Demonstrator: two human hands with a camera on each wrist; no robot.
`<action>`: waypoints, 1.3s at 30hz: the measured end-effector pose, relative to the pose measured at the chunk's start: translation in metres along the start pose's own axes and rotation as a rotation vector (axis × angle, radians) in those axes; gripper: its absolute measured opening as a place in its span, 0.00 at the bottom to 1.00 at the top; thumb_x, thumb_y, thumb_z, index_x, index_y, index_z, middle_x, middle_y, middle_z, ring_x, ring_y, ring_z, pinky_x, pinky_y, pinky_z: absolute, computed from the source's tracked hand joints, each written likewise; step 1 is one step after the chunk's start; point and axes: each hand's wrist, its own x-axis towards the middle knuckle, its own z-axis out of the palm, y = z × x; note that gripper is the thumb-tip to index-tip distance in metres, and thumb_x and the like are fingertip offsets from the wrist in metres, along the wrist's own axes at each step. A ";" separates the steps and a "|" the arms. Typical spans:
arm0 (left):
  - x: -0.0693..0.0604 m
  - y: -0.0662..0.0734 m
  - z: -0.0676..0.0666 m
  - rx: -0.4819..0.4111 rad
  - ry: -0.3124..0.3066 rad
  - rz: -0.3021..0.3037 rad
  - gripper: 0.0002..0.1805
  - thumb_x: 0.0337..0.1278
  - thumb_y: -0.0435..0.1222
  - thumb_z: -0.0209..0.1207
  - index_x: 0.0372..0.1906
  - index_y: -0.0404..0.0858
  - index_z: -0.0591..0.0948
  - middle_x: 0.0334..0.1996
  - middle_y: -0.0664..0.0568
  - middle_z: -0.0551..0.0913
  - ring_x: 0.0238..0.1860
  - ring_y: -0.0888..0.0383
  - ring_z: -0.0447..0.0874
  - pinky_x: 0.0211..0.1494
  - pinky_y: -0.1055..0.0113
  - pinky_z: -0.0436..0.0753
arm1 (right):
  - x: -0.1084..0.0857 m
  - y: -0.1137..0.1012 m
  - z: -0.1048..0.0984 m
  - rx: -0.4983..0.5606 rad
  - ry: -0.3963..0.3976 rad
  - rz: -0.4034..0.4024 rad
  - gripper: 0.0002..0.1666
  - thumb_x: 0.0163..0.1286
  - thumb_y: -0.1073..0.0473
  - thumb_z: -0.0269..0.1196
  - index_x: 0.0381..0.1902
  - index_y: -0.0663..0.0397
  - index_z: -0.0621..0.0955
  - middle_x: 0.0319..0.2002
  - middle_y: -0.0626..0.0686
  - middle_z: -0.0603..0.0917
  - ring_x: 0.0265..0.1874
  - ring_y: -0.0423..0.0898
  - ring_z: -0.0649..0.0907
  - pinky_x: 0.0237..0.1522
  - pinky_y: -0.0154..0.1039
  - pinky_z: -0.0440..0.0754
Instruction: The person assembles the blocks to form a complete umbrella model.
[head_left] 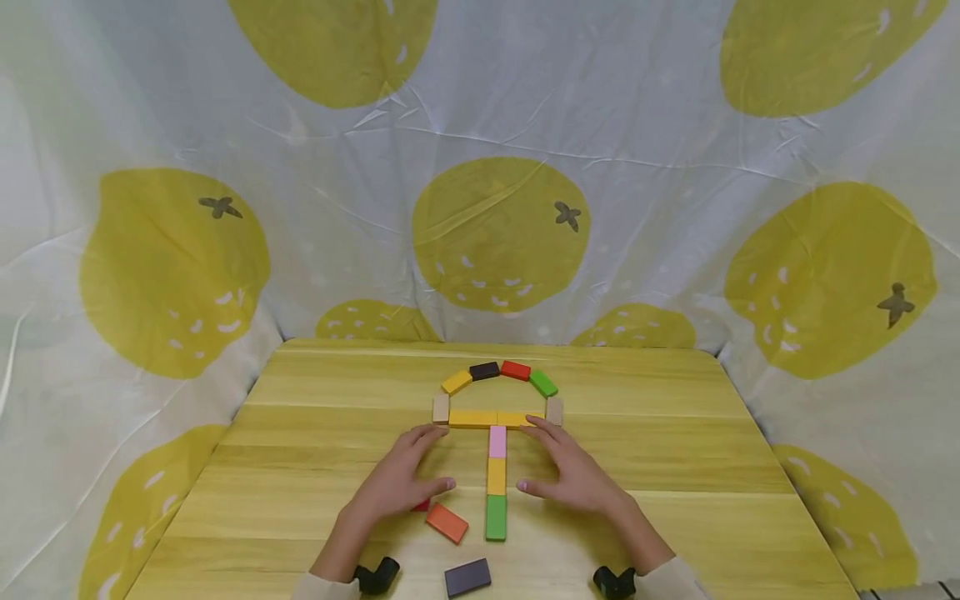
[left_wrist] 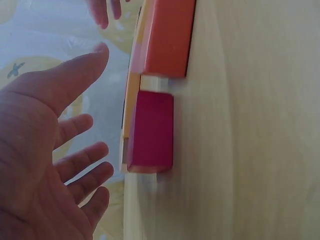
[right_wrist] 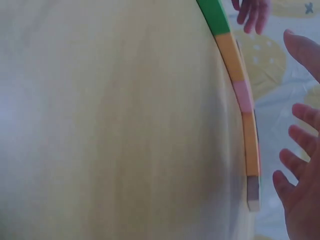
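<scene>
Flat wooden blocks form an umbrella-like outline. A beige block (head_left: pixel 441 409), yellow block (head_left: pixel 457 382), black block (head_left: pixel 484 371), red block (head_left: pixel 516 370), green block (head_left: pixel 543 383) and second beige block (head_left: pixel 554 410) make its arch. Two yellow-orange blocks (head_left: pixel 473 419) lie across the base. Below runs a stem of a pink block (head_left: pixel 497 442), orange block (head_left: pixel 497 476) and green block (head_left: pixel 496 517). Left of the stem is my left hand (head_left: pixel 401 473), fingers spread, holding nothing. My right hand (head_left: pixel 577 475) is right of it, also holding nothing; its fingertips overlap the crossbar's right block, contact unclear.
A dark red block (left_wrist: pixel 152 131), partly hidden by my left hand in the head view, lies beside an orange-red block (head_left: pixel 447 523). Nearer the front is a loose dark block (head_left: pixel 468 577). A lemon-print cloth (head_left: pixel 645 250) hangs behind the wooden table (head_left: pixel 675 450).
</scene>
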 end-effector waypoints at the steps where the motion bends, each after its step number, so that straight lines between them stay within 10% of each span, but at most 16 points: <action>1: -0.002 0.002 0.001 0.004 -0.006 -0.002 0.46 0.55 0.58 0.72 0.77 0.51 0.68 0.77 0.46 0.66 0.77 0.42 0.65 0.73 0.40 0.71 | -0.001 -0.002 0.003 -0.007 -0.010 0.001 0.52 0.64 0.32 0.69 0.80 0.40 0.64 0.82 0.45 0.58 0.80 0.53 0.62 0.71 0.63 0.71; 39: -0.013 0.020 0.018 0.097 -0.108 0.096 0.43 0.54 0.63 0.69 0.72 0.46 0.75 0.71 0.50 0.75 0.74 0.47 0.69 0.82 0.46 0.60 | 0.008 -0.012 0.033 -0.163 -0.154 -0.051 0.63 0.60 0.19 0.62 0.83 0.41 0.57 0.82 0.44 0.57 0.80 0.54 0.61 0.76 0.60 0.66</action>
